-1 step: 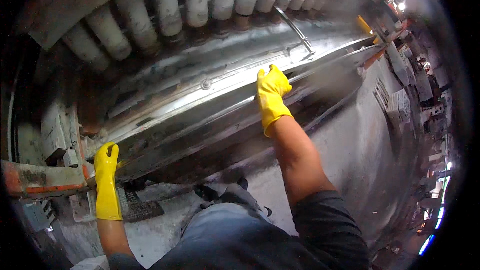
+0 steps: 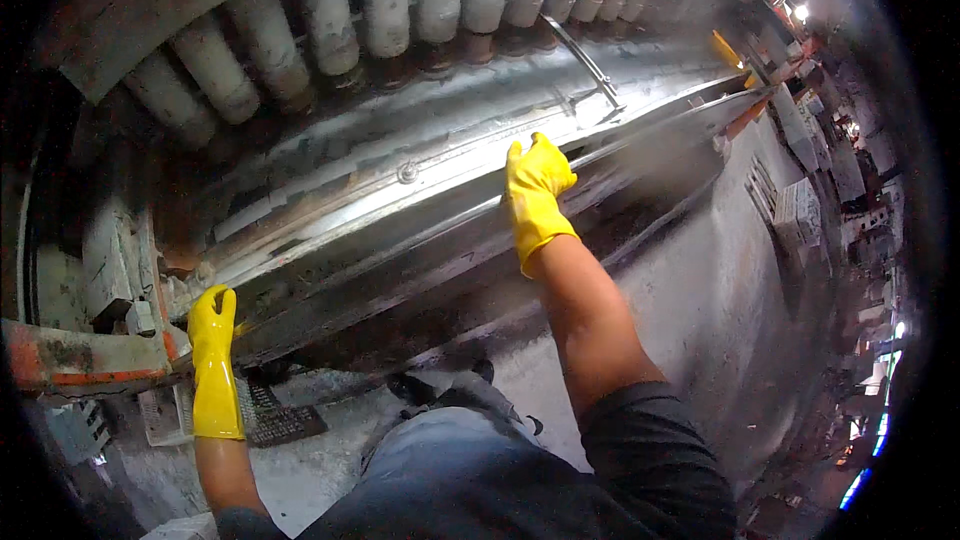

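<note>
Both my hands wear long yellow rubber gloves. My right hand (image 2: pixel 538 185) is curled over the front edge of a long metal trough (image 2: pixel 450 240), near the middle of its length. Its fingertips are partly hidden, but the hand looks closed on the edge. My left hand (image 2: pixel 212 318) is at the trough's left end, its fingers bent and its thumb close to them; what lies inside that grip is hidden. Behind the right hand runs a bright metal ledge (image 2: pixel 372 202) with a round bolt (image 2: pixel 407 172) on it. A thin metal bar (image 2: pixel 583 62) leans against the ledge.
A row of thick grey rollers (image 2: pixel 385 2) lines the far side. At the left stands an orange-edged frame (image 2: pixel 100 365). A perforated mat (image 2: pixel 285 420) lies on the floor (image 2: pixel 690 310) by my feet. Further right is a pale slatted crate (image 2: pixel 797 213).
My right hand appears very slightly further left, and the ledge and bar have shifted a little left in the view too. My left hand stays nearly in place.
</note>
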`<action>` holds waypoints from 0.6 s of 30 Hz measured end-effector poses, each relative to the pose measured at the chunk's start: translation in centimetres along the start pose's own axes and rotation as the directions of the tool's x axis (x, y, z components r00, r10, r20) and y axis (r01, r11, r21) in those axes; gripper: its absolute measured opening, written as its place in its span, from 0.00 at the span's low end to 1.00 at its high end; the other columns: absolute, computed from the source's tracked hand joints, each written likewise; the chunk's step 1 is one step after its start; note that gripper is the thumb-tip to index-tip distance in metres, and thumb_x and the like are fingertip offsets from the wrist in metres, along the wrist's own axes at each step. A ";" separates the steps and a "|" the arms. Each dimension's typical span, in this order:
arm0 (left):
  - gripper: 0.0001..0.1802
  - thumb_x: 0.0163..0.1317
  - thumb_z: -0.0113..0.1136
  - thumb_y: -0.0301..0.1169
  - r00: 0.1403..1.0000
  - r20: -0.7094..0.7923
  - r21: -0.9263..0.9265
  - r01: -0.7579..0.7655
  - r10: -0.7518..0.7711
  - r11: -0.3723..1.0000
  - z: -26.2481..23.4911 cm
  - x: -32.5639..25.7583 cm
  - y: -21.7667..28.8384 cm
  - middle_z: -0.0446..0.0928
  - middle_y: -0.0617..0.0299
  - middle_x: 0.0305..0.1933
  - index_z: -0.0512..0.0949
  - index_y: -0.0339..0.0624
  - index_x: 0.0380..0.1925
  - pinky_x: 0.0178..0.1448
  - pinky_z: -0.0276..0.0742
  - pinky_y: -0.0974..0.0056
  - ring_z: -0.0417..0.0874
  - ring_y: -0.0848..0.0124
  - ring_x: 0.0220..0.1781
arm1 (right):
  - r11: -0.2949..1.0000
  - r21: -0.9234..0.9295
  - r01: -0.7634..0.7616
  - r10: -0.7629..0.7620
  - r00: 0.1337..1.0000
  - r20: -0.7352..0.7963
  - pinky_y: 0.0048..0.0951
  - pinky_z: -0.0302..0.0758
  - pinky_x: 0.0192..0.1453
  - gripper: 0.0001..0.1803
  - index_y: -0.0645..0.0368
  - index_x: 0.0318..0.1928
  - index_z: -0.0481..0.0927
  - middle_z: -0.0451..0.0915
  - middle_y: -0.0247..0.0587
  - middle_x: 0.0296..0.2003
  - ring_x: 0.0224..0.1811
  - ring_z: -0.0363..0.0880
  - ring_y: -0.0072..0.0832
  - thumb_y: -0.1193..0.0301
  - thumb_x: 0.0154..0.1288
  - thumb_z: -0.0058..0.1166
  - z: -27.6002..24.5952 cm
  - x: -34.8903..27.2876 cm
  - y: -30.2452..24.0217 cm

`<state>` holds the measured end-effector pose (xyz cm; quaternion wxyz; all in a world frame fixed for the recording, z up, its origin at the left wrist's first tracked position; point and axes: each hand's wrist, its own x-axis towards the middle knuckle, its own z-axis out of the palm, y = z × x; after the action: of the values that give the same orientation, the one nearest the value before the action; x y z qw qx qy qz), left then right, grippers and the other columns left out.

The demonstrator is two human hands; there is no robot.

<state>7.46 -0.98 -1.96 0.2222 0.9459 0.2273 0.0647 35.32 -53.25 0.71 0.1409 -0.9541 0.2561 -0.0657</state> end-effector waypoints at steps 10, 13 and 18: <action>0.18 0.69 0.66 0.42 0.990 -0.122 0.074 -0.063 0.072 0.995 5.4 0.1 11.2 0.88 0.50 0.48 0.86 0.40 0.50 0.55 0.83 0.56 0.90 0.56 0.51 | 0.973 0.221 0.062 -0.032 0.990 -0.136 0.72 0.60 0.71 0.26 0.46 0.59 0.83 0.85 0.42 0.52 0.60 0.81 0.43 0.48 0.65 0.60 0.9 0.0 1.3; 0.19 0.69 0.64 0.46 0.985 -0.146 0.106 -0.081 0.096 0.991 6.5 0.8 10.8 0.88 0.50 0.49 0.87 0.44 0.50 0.56 0.81 0.54 0.88 0.52 0.53 | 0.955 0.282 0.091 -0.032 0.978 -0.207 0.74 0.59 0.70 0.26 0.46 0.60 0.82 0.85 0.38 0.49 0.60 0.79 0.41 0.49 0.65 0.59 1.3 -0.4 1.3; 0.19 0.70 0.64 0.47 0.979 -0.203 0.039 0.003 0.005 0.999 7.6 1.2 9.1 0.88 0.51 0.51 0.87 0.45 0.50 0.58 0.81 0.53 0.87 0.52 0.55 | 0.880 0.437 0.187 -0.048 0.949 -0.310 0.75 0.57 0.67 0.24 0.46 0.58 0.83 0.83 0.35 0.44 0.55 0.79 0.39 0.52 0.66 0.59 1.3 -0.7 1.6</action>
<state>13.90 -10.64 -4.59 0.1794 0.9386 0.2495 0.1567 34.27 -53.90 -1.08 0.3200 -0.8869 0.1920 -0.2723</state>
